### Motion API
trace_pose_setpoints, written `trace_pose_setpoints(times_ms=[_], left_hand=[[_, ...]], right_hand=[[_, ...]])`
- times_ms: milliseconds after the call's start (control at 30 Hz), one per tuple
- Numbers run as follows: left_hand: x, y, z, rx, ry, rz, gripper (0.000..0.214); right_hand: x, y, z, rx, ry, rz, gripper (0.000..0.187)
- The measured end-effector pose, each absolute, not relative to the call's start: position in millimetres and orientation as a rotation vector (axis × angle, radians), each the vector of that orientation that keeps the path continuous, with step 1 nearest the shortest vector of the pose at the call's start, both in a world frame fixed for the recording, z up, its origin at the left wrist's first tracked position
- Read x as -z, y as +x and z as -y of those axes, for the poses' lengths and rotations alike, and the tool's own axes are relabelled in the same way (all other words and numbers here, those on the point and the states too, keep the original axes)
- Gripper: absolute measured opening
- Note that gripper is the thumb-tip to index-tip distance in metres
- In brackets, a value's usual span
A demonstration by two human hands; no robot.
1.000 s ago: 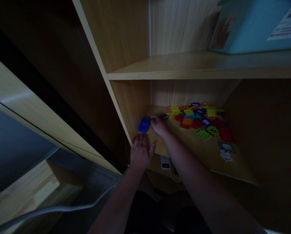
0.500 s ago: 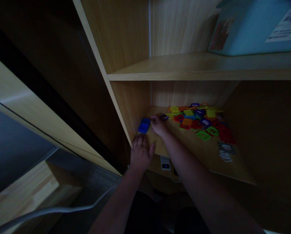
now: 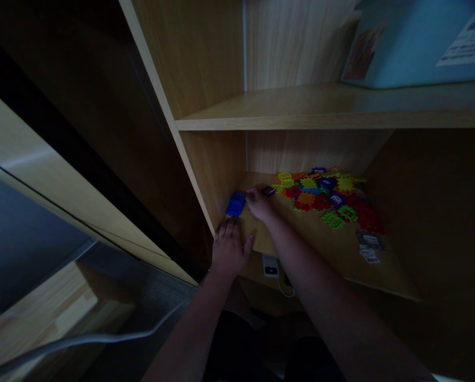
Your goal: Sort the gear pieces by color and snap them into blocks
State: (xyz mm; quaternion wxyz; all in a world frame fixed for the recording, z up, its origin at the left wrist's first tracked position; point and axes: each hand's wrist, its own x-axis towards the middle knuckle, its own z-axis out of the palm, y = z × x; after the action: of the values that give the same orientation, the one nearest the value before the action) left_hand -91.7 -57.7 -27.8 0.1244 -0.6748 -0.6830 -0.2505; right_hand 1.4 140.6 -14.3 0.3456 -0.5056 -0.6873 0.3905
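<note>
Blue plastic stack [image 3: 235, 205] on the shelf [image 3: 328, 244], mid-frame, probably light, stiff, a bit slick, best pinched by its outer edges; left hand [image 3: 229, 248] flat, thumb apart, right hand [image 3: 258, 204] fingers curled beside it, grip can't tell.

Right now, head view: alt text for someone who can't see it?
A person's left hand and right hand are beside a cluster of blue pieces on a wooden shelf; contact is unclear. Rightward lies a pile of multicoloured gear-shaped pieces. A light-blue container stands on the shelf above.
</note>
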Motion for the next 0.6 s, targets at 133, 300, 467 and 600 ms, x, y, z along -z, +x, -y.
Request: trace_pose_setpoints(times_ms=[133,300,467,600], left_hand=[[26.7,-91.3,57.4,0.716,-1.965,2.004,0.064],[27.7,-91.1,56.9,0.712,-1.962,1.998,0.064],[30.8,-91.9,59.2,0.737,-1.977,1.979,0.061],[33.2,-93.1,61.3,0.762,-1.987,1.955,0.061]], right_hand=[[16.2,1.0,-141.8,-1.021,-1.299,1.787,0.025],[17.9,1.4,-142.7,-1.045,-1.287,1.778,0.026],[16.4,2.1,-141.9,-1.038,-1.269,1.766,0.025],[15.4,0.7,-141.5,-1.074,-1.255,1.747,0.024]])
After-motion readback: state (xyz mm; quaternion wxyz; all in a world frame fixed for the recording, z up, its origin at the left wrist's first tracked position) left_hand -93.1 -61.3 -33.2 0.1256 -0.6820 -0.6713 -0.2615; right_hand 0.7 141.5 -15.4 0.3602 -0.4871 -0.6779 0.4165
